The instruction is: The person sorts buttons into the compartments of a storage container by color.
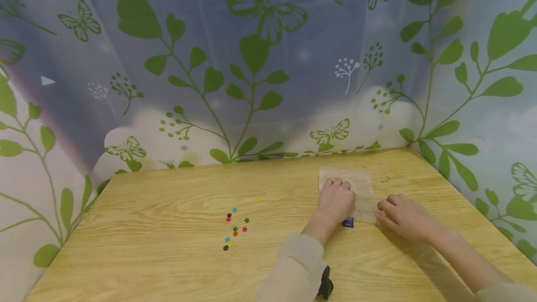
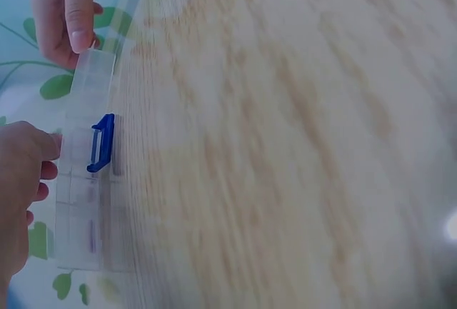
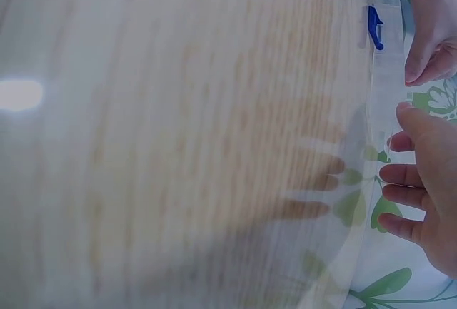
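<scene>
Head view is showing one clear plastic compartment box (image 1: 361, 190) lying on the right, far part of the wood-grain table (image 1: 147, 209), directly under the left hand (image 1: 337, 199) and just left of the right hand (image 1: 402, 216), so the left is sitting nearer. Its latched edge is running left to right along the near side; which axis is longer, can't tell. The left hand is resting on the box with bent fingers, thumb at the edge by the one visible blue latch (image 1: 347, 223); whether it is gripping, can't tell. The right hand is spreading loosely bent fingers, thumb and forefinger at the box's right end, no firm grip showing. Well left of the box, eleven small round discs (image 1: 244, 229) are lying scattered: two blue, two green, two magenta, two yellow, two dark, one orange.
</scene>
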{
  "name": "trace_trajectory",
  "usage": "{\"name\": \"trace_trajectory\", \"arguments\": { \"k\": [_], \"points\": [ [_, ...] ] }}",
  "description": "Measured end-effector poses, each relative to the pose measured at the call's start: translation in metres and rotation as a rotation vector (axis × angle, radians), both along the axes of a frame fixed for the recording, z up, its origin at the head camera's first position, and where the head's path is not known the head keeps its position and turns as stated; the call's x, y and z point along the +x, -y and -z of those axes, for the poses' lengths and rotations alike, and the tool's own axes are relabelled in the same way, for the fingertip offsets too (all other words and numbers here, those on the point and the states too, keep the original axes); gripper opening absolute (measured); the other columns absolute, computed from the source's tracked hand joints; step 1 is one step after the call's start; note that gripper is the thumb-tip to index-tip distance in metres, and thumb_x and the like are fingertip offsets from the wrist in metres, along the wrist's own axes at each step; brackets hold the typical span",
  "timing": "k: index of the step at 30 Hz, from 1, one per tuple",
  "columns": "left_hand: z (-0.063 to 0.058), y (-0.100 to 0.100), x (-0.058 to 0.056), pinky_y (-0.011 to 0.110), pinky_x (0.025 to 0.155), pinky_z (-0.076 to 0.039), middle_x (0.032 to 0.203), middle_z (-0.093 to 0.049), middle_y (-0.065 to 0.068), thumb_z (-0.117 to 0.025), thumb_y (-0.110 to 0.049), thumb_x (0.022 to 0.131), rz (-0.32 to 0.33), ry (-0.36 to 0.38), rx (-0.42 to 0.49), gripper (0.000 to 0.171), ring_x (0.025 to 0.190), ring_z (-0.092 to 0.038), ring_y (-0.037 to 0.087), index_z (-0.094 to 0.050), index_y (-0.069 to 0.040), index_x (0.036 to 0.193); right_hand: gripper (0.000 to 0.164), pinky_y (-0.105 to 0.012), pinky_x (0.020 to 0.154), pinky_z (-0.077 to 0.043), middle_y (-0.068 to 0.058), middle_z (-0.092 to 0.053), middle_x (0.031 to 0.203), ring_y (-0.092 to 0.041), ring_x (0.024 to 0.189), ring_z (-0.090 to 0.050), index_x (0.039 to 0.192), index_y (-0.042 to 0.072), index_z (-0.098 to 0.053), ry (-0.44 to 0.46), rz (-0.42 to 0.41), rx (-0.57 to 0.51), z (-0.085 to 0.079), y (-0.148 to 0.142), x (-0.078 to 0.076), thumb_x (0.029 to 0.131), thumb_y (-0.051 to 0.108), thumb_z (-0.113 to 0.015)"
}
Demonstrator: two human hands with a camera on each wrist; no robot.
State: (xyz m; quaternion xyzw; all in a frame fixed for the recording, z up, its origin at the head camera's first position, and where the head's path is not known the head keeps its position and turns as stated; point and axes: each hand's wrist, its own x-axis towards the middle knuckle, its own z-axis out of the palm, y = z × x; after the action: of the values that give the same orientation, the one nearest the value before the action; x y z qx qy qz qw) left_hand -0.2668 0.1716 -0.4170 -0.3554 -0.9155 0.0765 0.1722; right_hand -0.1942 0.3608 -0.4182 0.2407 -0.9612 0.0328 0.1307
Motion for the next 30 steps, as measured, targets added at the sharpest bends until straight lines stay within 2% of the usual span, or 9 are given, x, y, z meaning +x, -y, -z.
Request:
{"name": "trace_trajectory", "arguments": {
  "k": [8,14,18,25,30],
  "points": [
    [0.002,0.010,-0.001,0.026,0.078,-0.038,0.098,-0.059,-0.012,-0.055,-0.053,0.086,0.024,-0.089,0.011,0.029,0.093,-0.051,0.007,-0.065,-0.030,0.102,0.017,-0.033,0.058,-0.041,0.002,-0.049,0.083,-0.016,0.072,-0.048,0.096,0.009,-0.061,-0.007,-0.003,0.002,0.002,0.002,-0.001,0.085,0.021,-0.066],
    [-0.002,0.020,-0.001,0.026,0.080,-0.037,0.103,-0.059,-0.010,-0.053,-0.056,0.086,0.036,-0.101,0.022,0.037,0.096,-0.051,0.009,-0.060,-0.026,0.106,0.017,-0.034,0.058,-0.041,0.001,-0.049,0.084,-0.016,0.072,-0.048,0.096,0.008,-0.061,-0.005,0.005,0.001,0.001,0.003,0.000,0.084,0.020,-0.066],
    [-0.006,0.027,-0.001,0.026,0.080,-0.036,0.102,-0.059,-0.010,-0.053,-0.057,0.085,0.044,-0.108,0.029,0.039,0.094,-0.052,0.009,-0.059,-0.023,0.105,0.017,-0.034,0.059,-0.041,0.001,-0.049,0.084,-0.016,0.072,-0.048,0.096,0.009,-0.061,-0.005,-0.001,0.000,0.001,0.004,-0.001,0.085,0.020,-0.066],
    [-0.016,0.039,0.002,0.027,0.077,-0.038,0.091,-0.058,-0.009,-0.051,-0.059,0.085,0.093,-0.141,0.042,0.039,0.086,-0.052,0.011,-0.057,-0.021,0.094,0.017,-0.035,0.059,-0.041,0.001,-0.050,0.084,-0.017,0.072,-0.048,0.095,0.009,-0.060,-0.012,-0.010,0.000,0.001,0.003,-0.001,0.084,0.021,-0.067],
    [-0.026,0.054,0.004,0.028,0.085,-0.038,0.102,-0.061,-0.008,-0.053,-0.054,0.087,0.099,-0.098,0.014,0.037,0.095,-0.053,0.011,-0.059,-0.021,0.103,0.017,-0.035,0.061,-0.042,0.001,-0.050,0.084,-0.017,0.074,-0.049,0.097,0.009,-0.061,0.011,-0.002,0.007,-0.001,0.003,0.000,0.085,0.020,-0.066]
  ]
}}
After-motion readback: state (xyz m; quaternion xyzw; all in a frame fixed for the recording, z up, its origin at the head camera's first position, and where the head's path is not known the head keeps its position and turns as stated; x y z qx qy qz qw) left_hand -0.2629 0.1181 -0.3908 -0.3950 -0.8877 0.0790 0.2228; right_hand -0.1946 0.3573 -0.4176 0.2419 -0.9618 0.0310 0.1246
